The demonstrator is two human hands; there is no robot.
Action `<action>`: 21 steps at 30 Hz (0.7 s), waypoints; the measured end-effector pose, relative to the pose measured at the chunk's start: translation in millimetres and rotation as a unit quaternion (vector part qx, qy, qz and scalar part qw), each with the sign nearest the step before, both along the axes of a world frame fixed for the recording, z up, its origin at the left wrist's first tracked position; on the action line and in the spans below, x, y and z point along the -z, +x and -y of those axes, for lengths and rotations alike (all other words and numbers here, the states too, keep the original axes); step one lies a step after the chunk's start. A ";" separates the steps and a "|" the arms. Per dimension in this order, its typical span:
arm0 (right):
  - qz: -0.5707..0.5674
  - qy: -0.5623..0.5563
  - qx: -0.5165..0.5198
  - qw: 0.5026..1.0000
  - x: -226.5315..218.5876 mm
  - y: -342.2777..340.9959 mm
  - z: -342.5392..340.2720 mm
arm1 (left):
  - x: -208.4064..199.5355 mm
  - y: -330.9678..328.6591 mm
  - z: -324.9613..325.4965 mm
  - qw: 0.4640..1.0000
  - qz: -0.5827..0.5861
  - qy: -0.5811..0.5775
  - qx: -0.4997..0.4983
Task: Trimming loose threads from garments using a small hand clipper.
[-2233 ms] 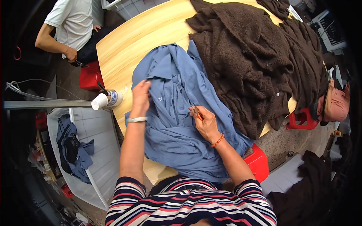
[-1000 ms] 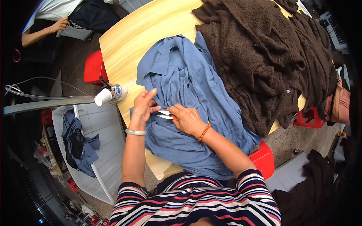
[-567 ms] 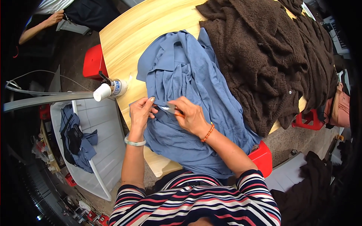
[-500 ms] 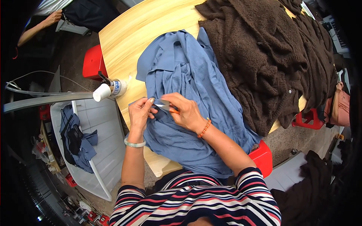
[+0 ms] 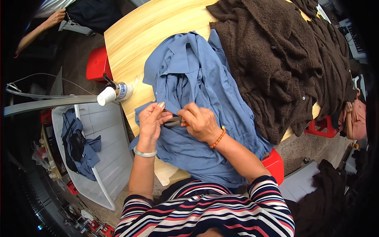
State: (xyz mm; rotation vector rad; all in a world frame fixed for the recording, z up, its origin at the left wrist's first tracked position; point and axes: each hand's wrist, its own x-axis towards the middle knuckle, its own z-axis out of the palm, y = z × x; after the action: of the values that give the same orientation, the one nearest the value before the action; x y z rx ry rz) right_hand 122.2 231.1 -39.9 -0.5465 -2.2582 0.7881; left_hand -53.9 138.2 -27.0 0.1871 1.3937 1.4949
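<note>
Now meeting at frame centre: left hand (image 5: 151,121) pinching a fold of the blue shirt (image 5: 197,110), right hand (image 5: 199,122) closed on a small grey tool (image 5: 173,121), having come together over recent moments, suggesting fine work starting. Lying mid-surface (image 5: 134,43), shirt hem overhanging the lower edge. Crowding the right: brown knit (image 5: 276,59). Remaining open: upper left.

Bright, even overhead light; sharp centre, dark fisheye-warped rim.

Garment workshop, clothes heaped on wooden table (image 5: 150,35), grey crate (image 5: 112,158) of garments
</note>
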 end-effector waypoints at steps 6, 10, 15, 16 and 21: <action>0.009 -0.052 0.000 0.999 -4.2 18.0 6.4 | -14.3 15.0 -6.6 0.996 0.081 0.042 -0.026; 0.000 -0.178 0.003 0.984 -15.3 21.5 4.8 | -11.5 22.5 -6.4 0.993 0.089 0.075 -0.031; 0.001 -0.202 0.045 0.978 -24.7 26.9 -4.7 | -18.9 33.1 -9.2 0.994 0.076 0.067 -0.049; 0.016 -0.194 0.041 0.980 -25.4 26.8 -6.4 | -19.3 34.3 -9.4 0.994 0.077 0.067 -0.049; 0.041 -0.172 0.043 0.983 -21.2 23.2 0.3 | -20.0 42.7 -9.0 0.995 0.056 0.077 -0.039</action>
State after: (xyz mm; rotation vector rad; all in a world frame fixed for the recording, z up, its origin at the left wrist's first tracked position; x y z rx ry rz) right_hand 145.4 230.8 -18.7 -0.8456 -2.1662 1.1373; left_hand -11.3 147.2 -7.0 0.1437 1.2082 1.6541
